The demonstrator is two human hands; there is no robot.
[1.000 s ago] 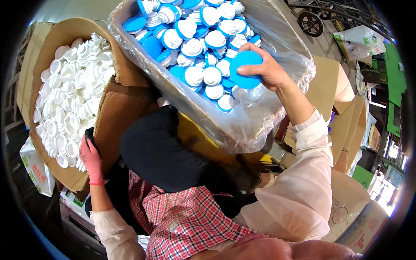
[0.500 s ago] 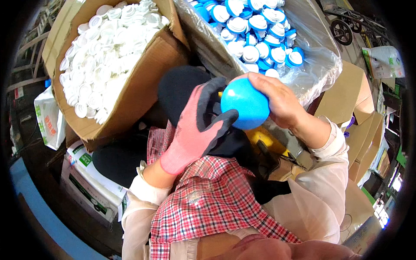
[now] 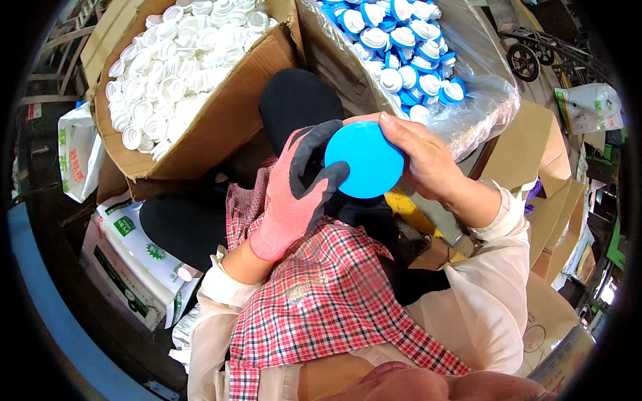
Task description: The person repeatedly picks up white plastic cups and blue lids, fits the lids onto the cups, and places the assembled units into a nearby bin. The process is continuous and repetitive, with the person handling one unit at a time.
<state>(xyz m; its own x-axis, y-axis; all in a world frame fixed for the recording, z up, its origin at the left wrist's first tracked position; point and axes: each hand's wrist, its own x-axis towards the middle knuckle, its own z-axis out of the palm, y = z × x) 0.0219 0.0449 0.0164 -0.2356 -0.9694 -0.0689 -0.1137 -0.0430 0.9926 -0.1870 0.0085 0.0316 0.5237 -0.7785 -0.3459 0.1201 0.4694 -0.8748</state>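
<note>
A round, flat blue plastic lid (image 3: 366,160) is held between my two hands, its smooth face turned up. My left hand (image 3: 299,180), in a pink glove with dark grey palm and fingers, grips its left edge with the thumb on the face. My bare right hand (image 3: 424,157) holds the upper right edge, thumb along the rim. Whatever lies under the lid is hidden. Beyond my hands, a plastic-lined box (image 3: 491,100) holds many blue lids with white stepped parts (image 3: 408,57). A cardboard box (image 3: 221,127) at the far left is full of loose white stepped plastic parts (image 3: 167,73).
A white printed carton (image 3: 120,281) stands low at the left, below a white bag (image 3: 77,157). Folded cardboard (image 3: 528,147) lies at the right. A yellow metal part (image 3: 409,212) shows under my right hand. A wheeled cart (image 3: 523,61) is at the far right.
The blue lid has tilted so that its face lies flatter toward me, and it has shifted slightly left. Both hands keep their hold. The whole view has shifted a little.
</note>
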